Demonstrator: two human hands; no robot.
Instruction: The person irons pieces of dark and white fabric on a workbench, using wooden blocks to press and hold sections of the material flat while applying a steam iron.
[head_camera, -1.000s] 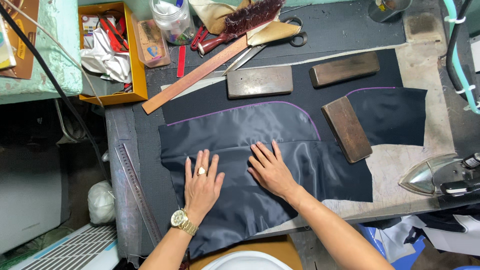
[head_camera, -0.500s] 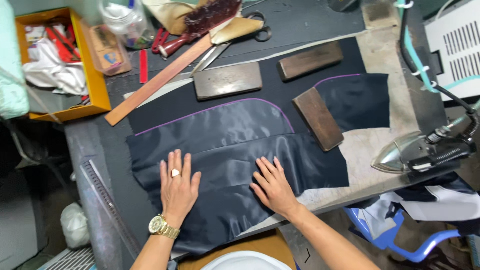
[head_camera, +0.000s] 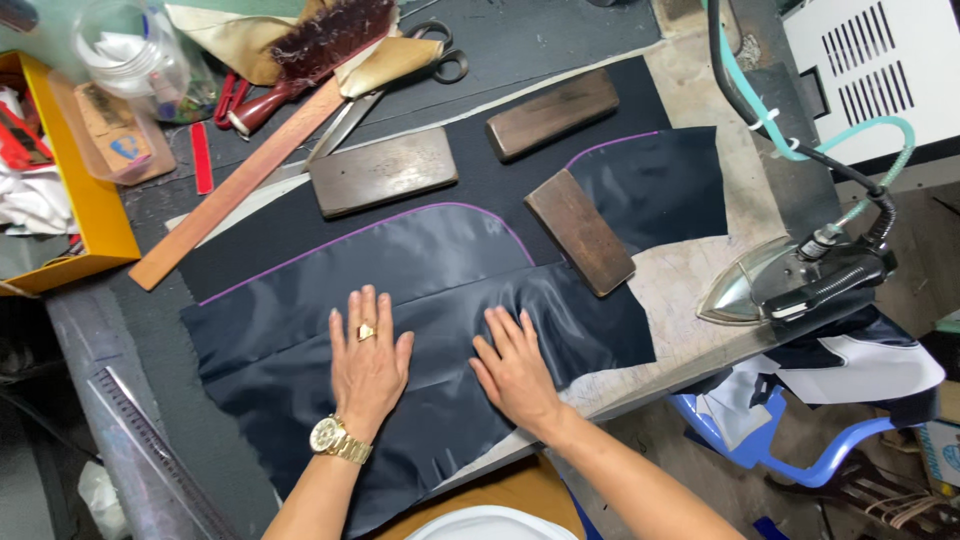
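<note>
Head view: left hand (head_camera: 368, 362) and right hand (head_camera: 517, 368) lie flat, fingers spread, gripping nothing, pressing dark satin cloth (head_camera: 440, 300) on the surface (head_camera: 690, 290). It looks light, limp and slippery, best held by its edges. Its near edge hangs over the front, out of sight

I count three wooden blocks (head_camera: 383, 170) (head_camera: 551, 113) (head_camera: 579, 232), one iron (head_camera: 775, 285), one brush (head_camera: 315, 50), and seemingly one pair of scissors (head_camera: 440, 55).

My left hand (head_camera: 368, 362) flat on dark lining fabric (head_camera: 420, 300) | my right hand (head_camera: 515, 368) flat beside it | wooden blocks (head_camera: 580, 232) weigh cloth | iron (head_camera: 790, 285) at right
</note>
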